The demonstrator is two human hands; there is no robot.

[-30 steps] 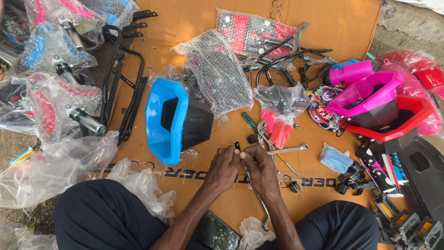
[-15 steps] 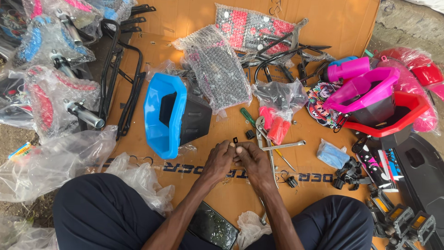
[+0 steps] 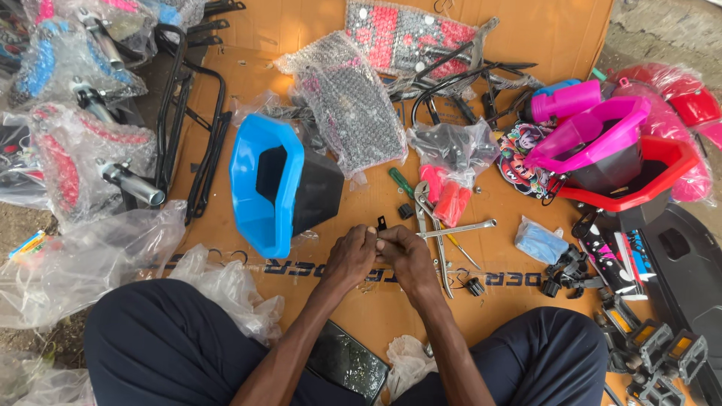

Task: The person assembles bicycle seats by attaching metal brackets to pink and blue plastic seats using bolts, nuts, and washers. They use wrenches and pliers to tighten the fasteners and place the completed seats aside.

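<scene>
My left hand [image 3: 347, 259] and my right hand [image 3: 410, 259] meet fingertip to fingertip low over the brown cardboard sheet [image 3: 376, 301]. Both pinch a small black part [image 3: 381, 223] whose end sticks up above the fingers. Just right of my right hand lie metal pliers [image 3: 430, 225], a silver wrench [image 3: 457, 228] and a green-handled screwdriver [image 3: 400, 183]. A blue and black plastic basket [image 3: 274, 184] lies on its side just beyond my left hand. A small black nut [image 3: 406, 211] rests on the cardboard near the pliers.
Red grips in a plastic bag [image 3: 445, 197], pink and red baskets [image 3: 609, 150], black pedals [image 3: 654, 346] and a black metal rack [image 3: 192, 113] surround me. Bubble-wrapped parts [image 3: 71, 150] and loose plastic bags [image 3: 90, 256] lie on the left. A dark phone [image 3: 347, 362] lies between my legs.
My hands have stayed pressed together over the same spot on the cardboard, fingers working slightly. The view has shifted a little; nothing else has moved.
</scene>
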